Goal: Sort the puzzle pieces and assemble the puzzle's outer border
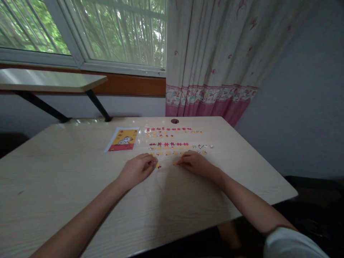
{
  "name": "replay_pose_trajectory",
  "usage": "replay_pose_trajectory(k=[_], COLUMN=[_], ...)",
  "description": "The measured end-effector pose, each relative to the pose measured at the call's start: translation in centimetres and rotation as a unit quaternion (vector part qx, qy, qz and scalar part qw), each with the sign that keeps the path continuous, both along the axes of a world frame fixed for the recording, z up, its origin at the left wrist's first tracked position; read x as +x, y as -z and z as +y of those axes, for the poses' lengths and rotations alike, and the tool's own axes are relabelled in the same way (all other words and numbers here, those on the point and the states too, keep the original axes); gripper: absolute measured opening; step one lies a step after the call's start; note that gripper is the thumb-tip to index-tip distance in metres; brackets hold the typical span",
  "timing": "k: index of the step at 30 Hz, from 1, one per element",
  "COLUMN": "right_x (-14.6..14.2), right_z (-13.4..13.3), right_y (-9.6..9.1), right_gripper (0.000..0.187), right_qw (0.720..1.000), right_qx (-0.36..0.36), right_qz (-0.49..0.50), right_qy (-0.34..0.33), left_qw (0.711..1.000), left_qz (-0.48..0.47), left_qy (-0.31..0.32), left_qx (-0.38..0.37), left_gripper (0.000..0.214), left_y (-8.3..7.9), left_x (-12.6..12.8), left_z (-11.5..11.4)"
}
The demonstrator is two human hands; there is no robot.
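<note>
My left hand (139,166) rests on the table with its fingers curled in a pinch, close beside a yellow and red jigsaw piece (158,166). Whatever its fingertips hold, if anything, is hidden. With thumb and finger together, my right hand (194,162) pinches a small yellow jigsaw piece (175,163) at the table surface. Beyond both hands, several rows of loose jigsaw pieces lie spread out: red pieces (169,144) in some rows, yellow pieces (168,153) in others, and a few white ones (202,146) toward the right.
A picture sheet (123,140) showing a white animal on yellow and red lies left of the rows. The pale wooden table (67,172) has a round cable hole (175,121) at its back edge. A raised shelf (51,80) stands back left, near the window; a curtain (204,71) hangs behind.
</note>
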State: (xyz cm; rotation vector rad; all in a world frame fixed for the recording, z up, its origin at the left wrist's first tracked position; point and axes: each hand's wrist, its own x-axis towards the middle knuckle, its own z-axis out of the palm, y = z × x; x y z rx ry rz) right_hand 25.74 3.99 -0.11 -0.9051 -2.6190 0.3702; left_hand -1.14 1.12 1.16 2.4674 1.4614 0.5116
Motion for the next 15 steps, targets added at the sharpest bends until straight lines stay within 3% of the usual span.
replay_pose_trajectory(k=[15], right_x=[-0.08], right_z=[0.0], right_y=[-0.21], right_gripper=[0.018], right_qw=[1.0], right_qx=[0.016], right_qz=[0.008], right_qy=[-0.001], left_qw=[1.0], left_qz=[-0.01], left_qy=[0.019], left_qx=[-0.006], left_gripper=[0.022], left_y=[0.5], left_x=[0.42], left_z=[-0.21])
